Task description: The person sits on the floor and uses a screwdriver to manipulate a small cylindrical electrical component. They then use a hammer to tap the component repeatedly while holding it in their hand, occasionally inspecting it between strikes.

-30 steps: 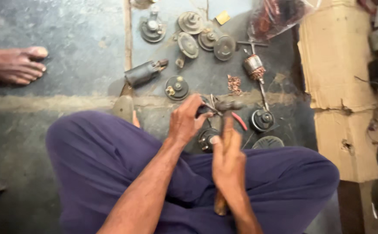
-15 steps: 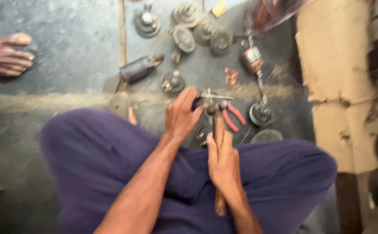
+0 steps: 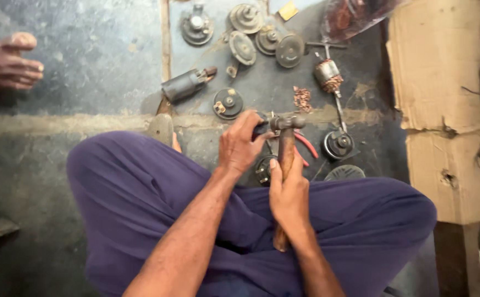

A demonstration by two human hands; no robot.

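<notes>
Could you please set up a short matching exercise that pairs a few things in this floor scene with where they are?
Things:
1. hammer
2. armature with copper winding
3. cardboard
4. bare foot

Places:
A. at the left edge of the view
B. in the right hand, head over the small part that the left hand steadies
C. flat along the right side of the floor
D. on the floor beyond the hands, below a clear bag

Pairs: 1-B, 2-D, 3-C, 4-A
</notes>
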